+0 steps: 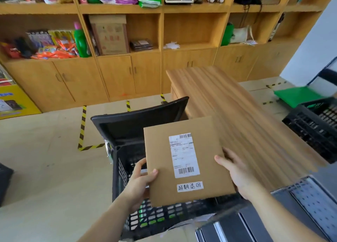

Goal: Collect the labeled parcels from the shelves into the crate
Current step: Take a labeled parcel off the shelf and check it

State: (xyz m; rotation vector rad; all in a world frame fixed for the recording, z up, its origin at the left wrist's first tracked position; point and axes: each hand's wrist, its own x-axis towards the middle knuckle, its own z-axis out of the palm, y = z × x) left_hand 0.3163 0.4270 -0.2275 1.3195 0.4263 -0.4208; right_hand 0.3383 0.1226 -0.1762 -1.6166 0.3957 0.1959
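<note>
Wooden shelves [120, 9] line the far wall. Near, the left grip [140, 182] clasps the left edge of a labelled parcel [160, 143], thumb on top, holding it flat above the black crate [116, 168]. The right grip [236, 170] clasps its right edge. A wooden surface [237, 103] lies to the right. The parcel is best lowered level, label up, clearing the crate's rim before both sides let go.

A wooden table [237, 105] stood at right. Far left, a green bottle [81, 41] stood beside orange packets [62, 53]. Striped tape [82, 126] lined the floor [45, 168].
</note>
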